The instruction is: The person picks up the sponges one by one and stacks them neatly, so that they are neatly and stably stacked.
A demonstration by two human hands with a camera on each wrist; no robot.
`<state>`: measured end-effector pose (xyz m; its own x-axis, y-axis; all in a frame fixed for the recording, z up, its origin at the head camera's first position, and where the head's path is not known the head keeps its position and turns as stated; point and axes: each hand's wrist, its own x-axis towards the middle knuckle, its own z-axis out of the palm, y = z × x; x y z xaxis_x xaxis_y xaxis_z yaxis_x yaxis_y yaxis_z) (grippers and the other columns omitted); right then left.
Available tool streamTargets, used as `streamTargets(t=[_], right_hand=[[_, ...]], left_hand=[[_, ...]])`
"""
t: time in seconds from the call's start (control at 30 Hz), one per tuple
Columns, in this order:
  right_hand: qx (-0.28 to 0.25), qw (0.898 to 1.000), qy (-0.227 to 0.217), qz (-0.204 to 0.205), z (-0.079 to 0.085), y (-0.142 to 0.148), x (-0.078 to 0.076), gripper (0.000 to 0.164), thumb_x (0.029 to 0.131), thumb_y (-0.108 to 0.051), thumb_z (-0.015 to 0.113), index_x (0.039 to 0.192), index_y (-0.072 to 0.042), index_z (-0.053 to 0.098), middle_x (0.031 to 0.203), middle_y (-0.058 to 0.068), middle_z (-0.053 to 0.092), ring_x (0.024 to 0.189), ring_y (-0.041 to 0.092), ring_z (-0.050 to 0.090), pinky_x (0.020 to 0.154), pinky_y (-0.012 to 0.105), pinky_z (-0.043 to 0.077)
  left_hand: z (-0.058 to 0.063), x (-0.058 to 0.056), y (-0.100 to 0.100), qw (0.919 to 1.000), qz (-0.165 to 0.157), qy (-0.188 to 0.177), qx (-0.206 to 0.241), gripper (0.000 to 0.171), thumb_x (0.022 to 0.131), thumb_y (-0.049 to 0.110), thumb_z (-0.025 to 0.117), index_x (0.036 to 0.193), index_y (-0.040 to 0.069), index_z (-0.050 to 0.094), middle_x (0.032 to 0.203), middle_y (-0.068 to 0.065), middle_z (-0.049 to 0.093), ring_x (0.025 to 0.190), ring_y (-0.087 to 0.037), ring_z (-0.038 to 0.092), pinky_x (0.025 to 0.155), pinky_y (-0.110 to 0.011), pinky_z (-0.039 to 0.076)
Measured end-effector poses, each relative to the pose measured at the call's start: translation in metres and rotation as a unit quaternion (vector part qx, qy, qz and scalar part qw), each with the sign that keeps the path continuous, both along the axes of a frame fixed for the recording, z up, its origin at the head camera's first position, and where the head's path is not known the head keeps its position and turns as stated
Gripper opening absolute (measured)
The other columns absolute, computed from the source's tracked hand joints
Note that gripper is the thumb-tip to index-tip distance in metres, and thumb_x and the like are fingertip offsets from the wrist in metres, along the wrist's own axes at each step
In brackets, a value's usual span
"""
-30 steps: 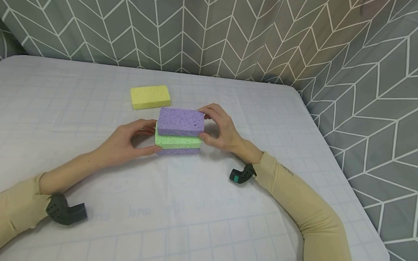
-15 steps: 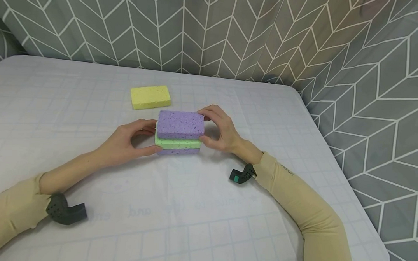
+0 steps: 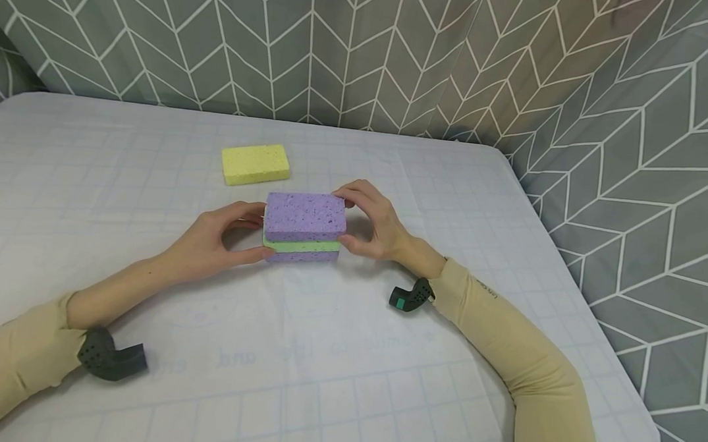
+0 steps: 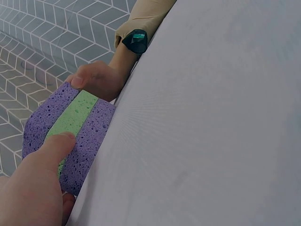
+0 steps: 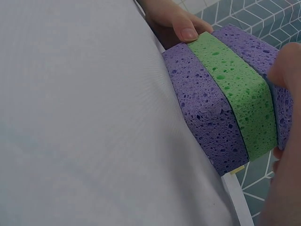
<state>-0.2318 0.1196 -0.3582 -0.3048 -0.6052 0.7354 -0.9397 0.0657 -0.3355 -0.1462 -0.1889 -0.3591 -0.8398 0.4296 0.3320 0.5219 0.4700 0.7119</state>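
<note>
Three sponges are stacked flat in the middle of the table. At the bottom lies a purple sponge, with a light green sponge over it and another purple sponge on top. My left hand holds the left end of the stack, its thumb pressed on the green sponge's near corner in the left wrist view. From the other side, my right hand grips the upper purple sponge by its right end, thumb in front and fingers behind. The left hand's far fingers are partly hidden by the stack.
Behind the stack, a bit to the left, a yellow sponge lies on the white cloth-covered table. A grey patterned curtain hangs along the table's back edge and right side.
My right hand has brought the upper purple sponge toward me and slightly down, so less of the green sponge shows beneath it. The left hand and yellow sponge have stayed put.
</note>
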Motion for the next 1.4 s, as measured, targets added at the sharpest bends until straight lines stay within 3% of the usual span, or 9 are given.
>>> streamTargets(t=[0.27, 0.53, 0.77, 0.97, 1.4], right_hand=[[0.011, 1.000, -0.010, 0.015, -0.0003, 0.0004, -0.0008, 0.062, 0.079, -0.035, 0.064, 0.124, 0.008, 0.058, 0.114, 0.017, 0.059, 0.099, 0.023, 0.055, 0.082, 0.038, 0.051], [0.011, 1.000, -0.010, 0.011, 0.0004, -0.0004, 0.0006, 0.062, 0.079, -0.036, 0.064, 0.123, 0.008, 0.058, 0.113, 0.017, 0.060, 0.097, 0.023, 0.054, 0.081, 0.038, 0.051], [0.013, 1.000, -0.012, 0.006, 0.0000, -0.0004, 0.0006, 0.061, 0.080, -0.038, 0.064, 0.122, 0.007, 0.059, 0.112, 0.016, 0.060, 0.096, 0.022, 0.054, 0.080, 0.037, 0.050], [0.018, 1.000, -0.013, 0.007, 0.0003, 0.0002, 0.0007, 0.062, 0.080, -0.036, 0.063, 0.124, 0.007, 0.058, 0.113, 0.016, 0.060, 0.097, 0.022, 0.054, 0.082, 0.036, 0.050], [0.033, 0.999, -0.017, 0.013, 0.0010, 0.0007, 0.0007, 0.069, 0.094, -0.051, 0.052, 0.130, 0.008, 0.054, 0.118, 0.016, 0.059, 0.100, 0.021, 0.053, 0.085, 0.034, 0.049]], left_hand=[[-0.0006, -0.0007, 0.0004, 1.0000, 0.001, 0.004, 0.000, 0.073, 0.078, 0.020, 0.087, 0.143, 0.012, 0.053, 0.135, -0.002, 0.062, 0.112, -0.002, 0.061, 0.099, -0.012, 0.046], [-0.0007, -0.0010, 0.0000, 1.0000, 0.002, 0.003, 0.005, 0.073, 0.078, 0.019, 0.087, 0.142, 0.014, 0.053, 0.134, -0.001, 0.062, 0.112, 0.000, 0.061, 0.100, -0.013, 0.045], [0.0002, -0.0011, -0.0007, 0.9983, -0.015, 0.014, 0.055, 0.071, 0.080, 0.004, 0.083, 0.143, 0.012, 0.052, 0.132, -0.002, 0.062, 0.117, 0.000, 0.058, 0.105, -0.021, 0.047], [0.0008, -0.0008, -0.0002, 0.9973, -0.015, 0.022, 0.068, 0.061, 0.085, 0.002, 0.077, 0.141, 0.014, 0.055, 0.130, 0.000, 0.063, 0.119, 0.000, 0.057, 0.103, -0.021, 0.049], [0.0003, -0.0005, 0.0000, 0.9973, -0.015, 0.024, 0.068, 0.061, 0.085, 0.001, 0.077, 0.141, 0.012, 0.055, 0.128, 0.000, 0.064, 0.117, 0.000, 0.058, 0.102, -0.019, 0.049]])
